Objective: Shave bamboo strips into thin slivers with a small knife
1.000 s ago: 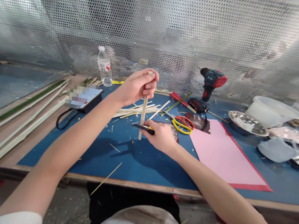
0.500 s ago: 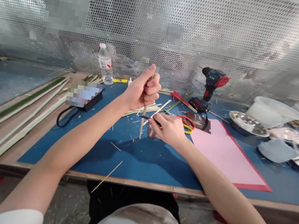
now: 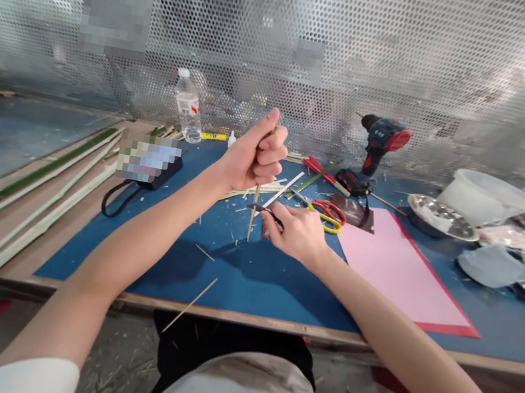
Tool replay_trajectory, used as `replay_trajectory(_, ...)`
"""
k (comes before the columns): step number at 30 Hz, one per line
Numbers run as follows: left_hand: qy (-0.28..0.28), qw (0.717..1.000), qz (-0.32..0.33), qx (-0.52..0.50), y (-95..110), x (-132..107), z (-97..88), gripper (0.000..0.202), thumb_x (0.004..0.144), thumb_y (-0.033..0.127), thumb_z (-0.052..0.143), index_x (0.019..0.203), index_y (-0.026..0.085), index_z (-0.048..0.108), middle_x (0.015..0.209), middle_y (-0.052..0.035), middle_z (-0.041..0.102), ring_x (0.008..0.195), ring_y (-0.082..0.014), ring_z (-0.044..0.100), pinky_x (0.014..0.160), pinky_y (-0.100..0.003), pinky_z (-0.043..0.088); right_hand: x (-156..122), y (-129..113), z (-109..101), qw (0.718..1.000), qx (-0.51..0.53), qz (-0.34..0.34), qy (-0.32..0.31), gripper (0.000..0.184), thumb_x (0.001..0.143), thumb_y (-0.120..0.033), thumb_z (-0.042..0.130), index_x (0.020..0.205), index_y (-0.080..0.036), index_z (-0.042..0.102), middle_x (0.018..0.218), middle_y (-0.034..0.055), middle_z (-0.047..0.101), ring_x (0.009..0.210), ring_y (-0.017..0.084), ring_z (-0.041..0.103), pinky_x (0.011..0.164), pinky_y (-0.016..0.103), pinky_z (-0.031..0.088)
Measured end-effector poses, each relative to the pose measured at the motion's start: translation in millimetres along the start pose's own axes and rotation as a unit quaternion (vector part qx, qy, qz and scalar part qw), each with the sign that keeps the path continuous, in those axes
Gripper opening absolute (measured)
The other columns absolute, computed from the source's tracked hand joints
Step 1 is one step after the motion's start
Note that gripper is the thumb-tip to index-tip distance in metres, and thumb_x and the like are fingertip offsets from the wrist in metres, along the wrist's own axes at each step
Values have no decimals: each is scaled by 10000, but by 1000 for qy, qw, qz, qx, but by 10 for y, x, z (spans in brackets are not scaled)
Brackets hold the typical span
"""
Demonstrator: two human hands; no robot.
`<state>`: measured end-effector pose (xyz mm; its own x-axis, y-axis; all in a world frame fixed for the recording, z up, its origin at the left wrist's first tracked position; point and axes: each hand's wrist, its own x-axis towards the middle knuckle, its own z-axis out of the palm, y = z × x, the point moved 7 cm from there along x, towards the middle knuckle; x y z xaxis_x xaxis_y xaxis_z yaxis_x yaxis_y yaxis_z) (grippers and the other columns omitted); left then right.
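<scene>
My left hand [image 3: 260, 154] is closed in a fist around a thin bamboo strip [image 3: 251, 225], which stands upright with its lower end at the blue mat. My right hand [image 3: 297, 231] is wrapped round a small knife [image 3: 264, 210]; its dark blade crosses the strip just below my left fist, and most of its handle is hidden by my fingers. Behind my hands lie several pale bamboo strips [image 3: 263, 190]. Scissors [image 3: 325, 213] with red and yellow handles rest just beyond my right hand.
Long bamboo lengths [image 3: 35, 217] lie at the left. A water bottle [image 3: 188, 109], a black case [image 3: 162, 172] and a cordless drill [image 3: 376, 149] stand farther back. At the right are pink paper [image 3: 397, 268], a metal bowl [image 3: 423, 219], a white tub [image 3: 476, 193] and a mask [image 3: 497, 266].
Both hands keep their holds on the strip and the knife. The blade stays across the strip at nearly the same height, and the whole view has shifted slightly.
</scene>
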<state>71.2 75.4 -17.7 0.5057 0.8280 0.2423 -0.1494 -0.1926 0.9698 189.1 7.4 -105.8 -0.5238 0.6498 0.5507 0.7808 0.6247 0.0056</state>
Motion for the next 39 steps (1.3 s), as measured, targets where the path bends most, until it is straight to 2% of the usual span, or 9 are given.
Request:
replay_trajectory(6,47,984,-16,-169,-71,22,-130,616,969,801,422,801,211,480,541,96,164,319,-26,174,344,-189,144,-203,-116,270,989,-48,-41,-132,550,1098,-561,292,955,-228,705,803,40,764,633,165,628,594,339,161)
replay_trajectory(10,54,978,-34,-199,-90,11,-110,610,957,787,475,759,211,438,543,90,180,316,-26,192,341,-193,132,-203,-177,311,975,-63,-75,-200,569,1102,-549,252,974,-233,707,798,47,759,624,178,627,589,332,183)
replay_trajectory(13,62,977,-35,-201,-73,-2,-77,609,960,764,503,731,209,404,550,86,183,320,-26,211,341,-188,136,-175,-189,312,969,-77,-95,-217,576,1106,-536,235,986,-228,707,755,48,740,588,172,601,589,333,176)
replay_trajectory(16,39,979,-7,-199,-25,23,-4,579,1046,659,435,698,205,346,567,81,157,334,-30,215,347,-178,148,-173,-180,309,969,-60,-121,-209,570,1109,-526,250,984,-216,711,785,50,738,625,159,595,606,334,191)
replay_trajectory(18,50,979,22,-195,-12,62,2,560,1087,588,392,686,202,328,572,81,142,343,-32,210,354,-170,157,-179,-147,289,972,-40,-133,-189,563,1107,-527,275,951,-205,709,806,51,730,668,151,591,624,334,212)
replay_trajectory(22,163,968,60,-182,-86,129,-157,543,1069,563,476,683,200,359,542,89,184,354,-34,231,349,-170,157,-187,-62,236,979,-3,-137,-152,513,1093,-532,342,895,-209,688,784,27,701,698,141,574,661,327,252)
replay_trajectory(25,211,959,71,-175,-150,151,-270,536,1042,571,537,684,204,378,520,91,213,357,-36,242,340,-182,148,-160,-31,188,985,14,-127,-114,463,1089,-506,382,908,-209,686,814,26,708,731,142,590,675,320,272)
replay_trajectory(32,196,962,52,-183,-144,142,-226,537,1071,560,473,681,207,365,515,93,204,351,-40,228,349,-179,157,-3,109,37,999,-25,-34,15,428,1091,-469,426,869,-202,676,751,17,691,649,127,563,650,317,267)
replay_trajectory(39,196,965,41,-171,-73,94,-74,524,1047,572,528,696,210,382,500,90,237,355,-41,253,346,-182,156,-6,111,53,999,-35,-5,-16,453,1085,-497,404,883,-211,692,745,29,719,605,132,561,606,337,186)
